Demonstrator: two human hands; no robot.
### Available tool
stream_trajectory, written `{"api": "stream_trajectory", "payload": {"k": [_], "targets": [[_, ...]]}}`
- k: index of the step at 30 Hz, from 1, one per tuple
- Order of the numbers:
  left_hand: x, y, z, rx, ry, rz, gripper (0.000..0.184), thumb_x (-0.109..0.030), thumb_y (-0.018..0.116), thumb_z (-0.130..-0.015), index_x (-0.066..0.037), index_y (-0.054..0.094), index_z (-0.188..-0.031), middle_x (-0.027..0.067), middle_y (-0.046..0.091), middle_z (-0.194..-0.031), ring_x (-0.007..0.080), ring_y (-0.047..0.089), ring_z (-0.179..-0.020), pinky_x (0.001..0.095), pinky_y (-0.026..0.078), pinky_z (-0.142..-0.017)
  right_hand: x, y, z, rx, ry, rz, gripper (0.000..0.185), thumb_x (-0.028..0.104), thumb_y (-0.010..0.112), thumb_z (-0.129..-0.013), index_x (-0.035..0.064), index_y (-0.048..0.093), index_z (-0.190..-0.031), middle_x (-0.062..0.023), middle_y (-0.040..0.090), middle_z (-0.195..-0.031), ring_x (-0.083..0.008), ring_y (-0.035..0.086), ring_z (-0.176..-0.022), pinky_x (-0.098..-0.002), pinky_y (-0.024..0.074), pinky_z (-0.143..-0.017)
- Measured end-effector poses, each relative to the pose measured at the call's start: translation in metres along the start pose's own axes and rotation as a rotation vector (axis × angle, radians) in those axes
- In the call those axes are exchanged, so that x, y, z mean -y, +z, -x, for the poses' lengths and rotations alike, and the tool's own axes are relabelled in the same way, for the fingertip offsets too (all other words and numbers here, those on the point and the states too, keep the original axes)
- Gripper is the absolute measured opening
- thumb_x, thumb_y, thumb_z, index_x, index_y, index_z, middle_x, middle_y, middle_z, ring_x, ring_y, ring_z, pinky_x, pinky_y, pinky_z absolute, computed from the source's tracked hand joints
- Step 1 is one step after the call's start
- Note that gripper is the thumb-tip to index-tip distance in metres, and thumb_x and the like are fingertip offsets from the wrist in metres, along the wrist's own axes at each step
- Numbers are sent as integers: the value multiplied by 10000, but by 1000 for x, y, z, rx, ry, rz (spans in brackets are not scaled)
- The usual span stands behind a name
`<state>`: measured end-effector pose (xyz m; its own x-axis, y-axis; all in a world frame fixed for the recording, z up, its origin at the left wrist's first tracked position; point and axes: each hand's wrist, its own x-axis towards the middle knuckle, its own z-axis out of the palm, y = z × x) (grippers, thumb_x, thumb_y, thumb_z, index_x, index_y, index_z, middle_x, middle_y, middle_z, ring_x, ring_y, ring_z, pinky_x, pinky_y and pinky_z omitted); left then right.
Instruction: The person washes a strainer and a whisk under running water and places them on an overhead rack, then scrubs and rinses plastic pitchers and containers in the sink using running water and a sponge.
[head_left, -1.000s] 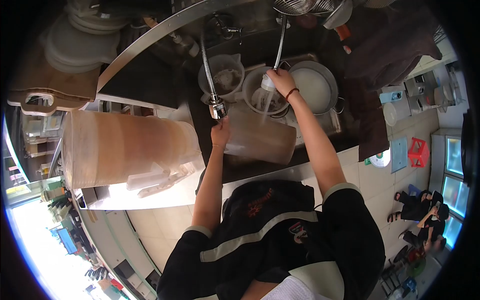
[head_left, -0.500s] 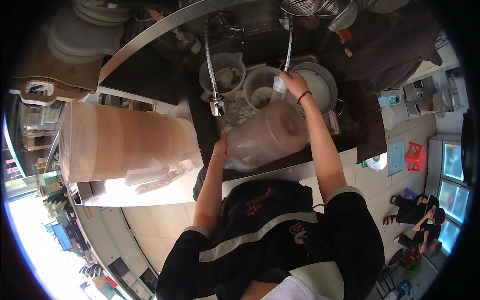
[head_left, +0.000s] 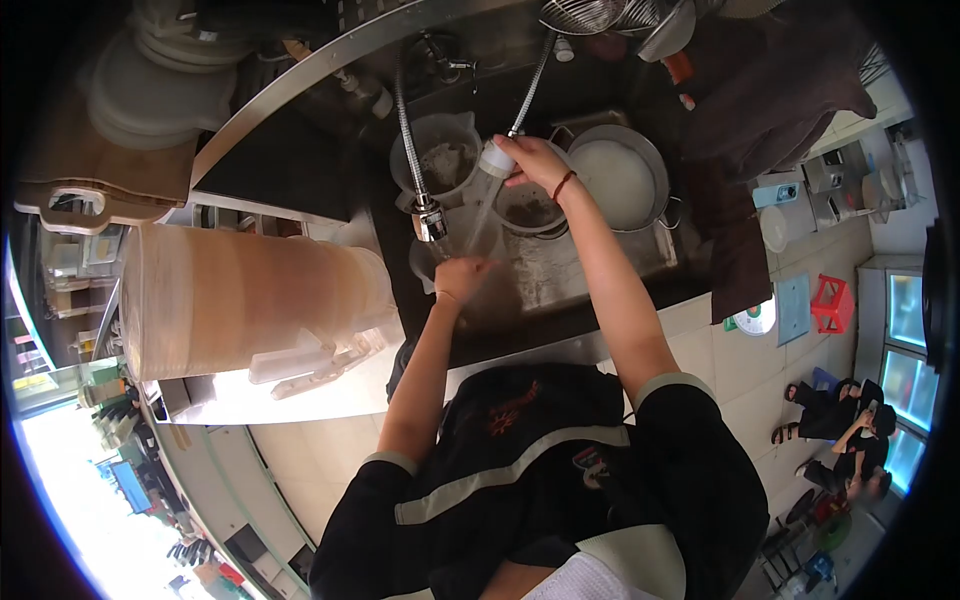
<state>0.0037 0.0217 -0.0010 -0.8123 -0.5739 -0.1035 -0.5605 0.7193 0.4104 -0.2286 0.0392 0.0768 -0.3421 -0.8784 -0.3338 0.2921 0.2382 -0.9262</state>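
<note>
My right hand is closed around a white spray head on a metal hose, and water runs down from it. The stream falls into a translucent container, partly hidden behind a chrome faucet head. At the container's near side is my left hand; its fingers are blurred, so its grip is unclear. Behind them stands a translucent pitcher with foamy residue. Another round container sits beneath my right hand, beside a metal pot of cloudy liquid.
A large tan translucent container lies on the left counter. Cutting boards and stacked lids are at the upper left. Dark cloth hangs right of the sink. People sit far right, near a red stool.
The large translucent pitcher no longer lies across the sink's front. My right hand has moved left with the spray head. My left hand has shifted slightly right and its fingers have changed position.
</note>
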Motion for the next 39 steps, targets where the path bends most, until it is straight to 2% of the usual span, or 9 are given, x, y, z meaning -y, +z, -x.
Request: {"api": "stream_trajectory", "payload": {"k": [5, 8, 10, 15, 17, 20, 27, 32, 39], "targets": [[16, 3, 8, 148, 148, -53, 215, -349, 571, -710, -152, 643, -664, 86, 576, -629, 255, 555, -668, 361, 447, -618, -13, -6, -5, 53, -25, -134, 368, 382, 519, -789, 36, 531, -914, -55, 574, -833, -145, 562, -765, -309, 493, -675], [24, 11, 21, 117, 271, 27, 155, -293, 586, -679, -150, 636, -650, 71, 584, -676, 234, 545, -762, 358, 435, -672, -35, -2, 3, 175, -87, -691, 311, 293, 494, -817, 27, 496, -979, -84, 546, -951, -179, 543, -856, -315, 441, -777], [22, 9, 30, 103, 324, 39, 108, -252, 597, -659, -151, 636, -644, 65, 587, -700, 225, 534, -801, 349, 426, -709, -59, 0, 6, 286, -38, -728, 322, 261, 503, -820, 34, 462, -1046, -92, 526, -999, -196, 531, -887, -310, 432, -785], [25, -18, 46, 123, 255, 5, 37, -145, 594, -634, -151, 630, -640, 35, 594, -749, 225, 507, -878, 326, 384, -794, -112, 34, 18, 503, -107, 285, 484, 335, 637, -712, 50, 469, -1065, -85, 535, -985, -190, 515, -894, -297, 428, -774], [40, -24, 43, 72, 248, 12, 31, -131, 594, -633, -139, 624, -639, 33, 595, -764, 230, 502, -902, 328, 382, -807, -120, 47, 30, 855, -122, 640, 554, 350, 686, -646, 51, 478, -1063, -99, 541, -980, -203, 505, -919, -303, 420, -770], [53, -26, 39, -19, 200, 80, 67, -100, 593, -637, -109, 608, -701, 64, 580, -862, 257, 477, -969, 339, 368, -847, -153, 65, 43, 1054, -216, 919, 400, 291, 648, -683, 48, 534, -980, -119, 568, -914, -222, 533, -869, -313, 421, -735], [37, -20, 56, -279, -103, 209, 458, -57, 543, -708, -45, 387, -1138, 231, 337, -1215, 373, 344, -1115, 398, 307, -921, -151, 96, 53, 324, -342, 727, 207, 255, 532, -779, 54, 579, -759, -74, 588, -632, -216, 577, -609, -321, 429, -554], [21, -27, 93, -226, -23, 264, 604, -76, 550, -718, 11, 246, -1232, 248, 314, -1231, 375, 295, -1154, 383, 260, -958, -138, 92, 79, 237, -442, 732, 199, 269, 533, -784, 82, 600, -798, -63, 600, -664, -196, 584, -597, -283, 432, -533], [33, -17, 158, -29, -306, 291, 728, -289, 506, -795, 129, 103, -1232, 308, 169, -1279, 393, 180, -1207, 389, 184, -994, -124, 67, 137, 87, -457, 435, 202, 237, 534, -798, 46, 598, -819, -72, 613, -697, -188, 598, -628, -264, 449, -562]]}}
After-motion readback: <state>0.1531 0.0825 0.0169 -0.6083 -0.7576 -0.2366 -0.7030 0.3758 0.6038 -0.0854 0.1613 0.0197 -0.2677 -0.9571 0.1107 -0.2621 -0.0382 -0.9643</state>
